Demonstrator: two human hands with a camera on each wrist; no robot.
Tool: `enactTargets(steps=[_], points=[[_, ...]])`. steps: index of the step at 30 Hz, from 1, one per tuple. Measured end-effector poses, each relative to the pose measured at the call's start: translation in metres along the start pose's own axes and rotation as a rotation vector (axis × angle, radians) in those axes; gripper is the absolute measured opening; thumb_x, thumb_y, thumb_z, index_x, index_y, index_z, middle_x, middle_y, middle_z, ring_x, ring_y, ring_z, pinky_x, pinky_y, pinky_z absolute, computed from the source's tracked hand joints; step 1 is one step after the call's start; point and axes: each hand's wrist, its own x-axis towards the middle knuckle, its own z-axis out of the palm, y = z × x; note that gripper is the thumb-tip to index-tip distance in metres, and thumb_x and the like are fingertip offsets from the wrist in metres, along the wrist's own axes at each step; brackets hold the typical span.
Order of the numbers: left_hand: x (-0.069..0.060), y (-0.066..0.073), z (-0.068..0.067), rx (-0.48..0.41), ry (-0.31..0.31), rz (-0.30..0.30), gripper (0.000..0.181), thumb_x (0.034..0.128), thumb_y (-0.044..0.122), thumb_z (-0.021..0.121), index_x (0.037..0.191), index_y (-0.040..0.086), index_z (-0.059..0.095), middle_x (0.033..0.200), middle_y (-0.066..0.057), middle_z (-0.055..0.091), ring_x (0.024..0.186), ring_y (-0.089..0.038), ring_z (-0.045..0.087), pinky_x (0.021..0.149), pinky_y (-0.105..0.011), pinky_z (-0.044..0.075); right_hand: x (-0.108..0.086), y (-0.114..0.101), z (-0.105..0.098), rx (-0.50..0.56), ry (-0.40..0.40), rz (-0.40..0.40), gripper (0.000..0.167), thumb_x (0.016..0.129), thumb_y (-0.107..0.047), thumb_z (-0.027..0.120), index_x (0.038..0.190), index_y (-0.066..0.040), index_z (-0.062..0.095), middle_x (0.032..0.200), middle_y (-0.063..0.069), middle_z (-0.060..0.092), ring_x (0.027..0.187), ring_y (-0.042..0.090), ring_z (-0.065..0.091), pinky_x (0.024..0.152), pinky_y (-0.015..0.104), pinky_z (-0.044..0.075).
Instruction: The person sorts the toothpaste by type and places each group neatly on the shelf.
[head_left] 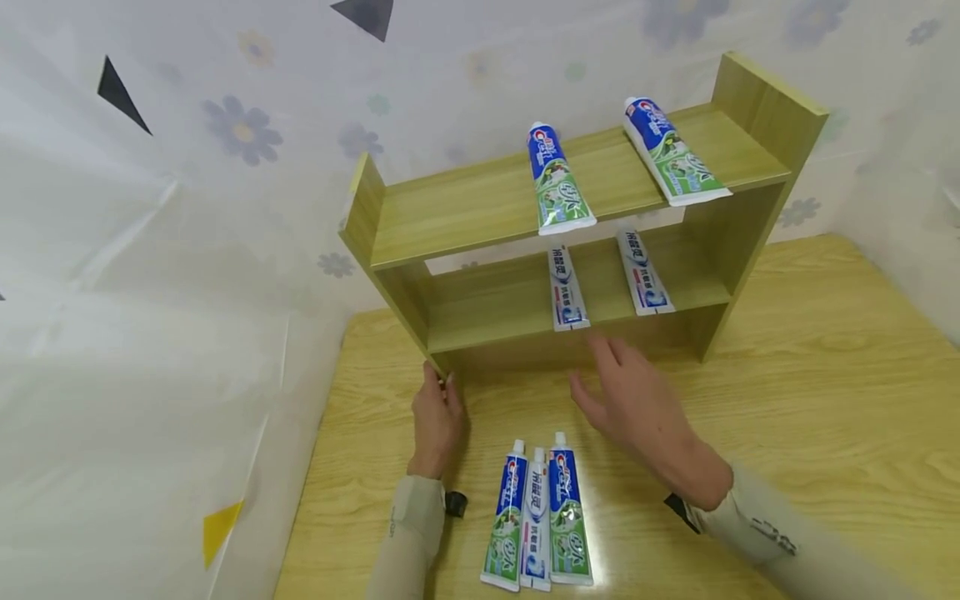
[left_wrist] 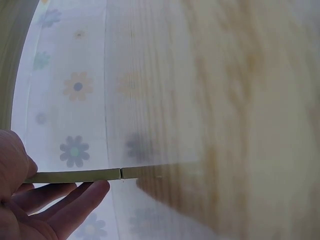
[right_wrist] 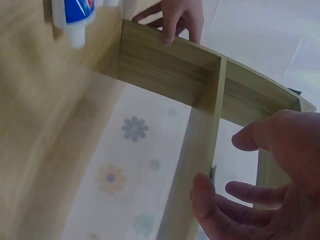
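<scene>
Cropped and blurred
The head view's lower edge cuts the left sleeve (head_left: 411, 537) and right sleeve (head_left: 802, 533); the left wrist view crops the left hand (left_wrist: 30, 220) and blurs the tabletop (left_wrist: 255, 125); the right wrist view cuts the right hand (right_wrist: 300, 150) and a Crest toothpaste tube (right_wrist: 75, 11).

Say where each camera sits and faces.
Head: on the head, facing forward and down at the wooden shelf and toothpaste tubes; left hand, right hand, sleeves show.
Left wrist: worn there, facing the side panel's edge; left hand shows.
Right wrist: worn there, facing the shelf's inside; both hands show.
Head and right wrist share shelf, hands.
</scene>
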Motion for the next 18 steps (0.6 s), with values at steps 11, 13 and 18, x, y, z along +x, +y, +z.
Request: enactTargets(steps=[11, 13, 18], points=[[0.002, -0.024, 0.01, -0.078, 0.064, 0.076, 0.025, 0.1173, 0.02, 0.049, 0.134, 0.002, 0.054, 0.103, -0.028, 0.075, 0.089, -0.039, 0.079, 0.066, -0.045, 0.065, -0.032, -0.012, 0.022, 0.196, -0.328, 0.198, 0.06, 0.1, -0.023, 0.078, 0.15, -0.001, 0.054, 0.124, 0.027, 0.074, 0.07, 0.021, 0.067, 0.069, 0.041, 0.065], [0.002, -0.037, 0.018, -0.082, 0.067, 0.063, 0.029, 0.118, 0.029, 0.048, 0.135, 0.006, 0.055, 0.103, -0.024, 0.077, 0.089, -0.035, 0.079, 0.066, -0.04, 0.065, -0.039, -0.013, 0.031, 0.234, -0.412, 0.244, 0.063, 0.1, -0.023, 0.079, 0.153, -0.003, 0.053, 0.12, 0.024, 0.074, 0.065, 0.017, 0.062, 0.063, 0.037, 0.062], [0.002, -0.044, 0.022, -0.08, 0.07, 0.097, 0.03, 0.1183, 0.03, 0.047, 0.136, 0.007, 0.055, 0.103, -0.023, 0.077, 0.087, -0.033, 0.079, 0.064, -0.038, 0.064, -0.059, -0.016, 0.056, 0.207, -0.518, 0.257, 0.066, 0.099, -0.028, 0.081, 0.153, -0.002, 0.053, 0.122, 0.023, 0.072, 0.085, 0.028, 0.074, 0.072, 0.044, 0.064]])
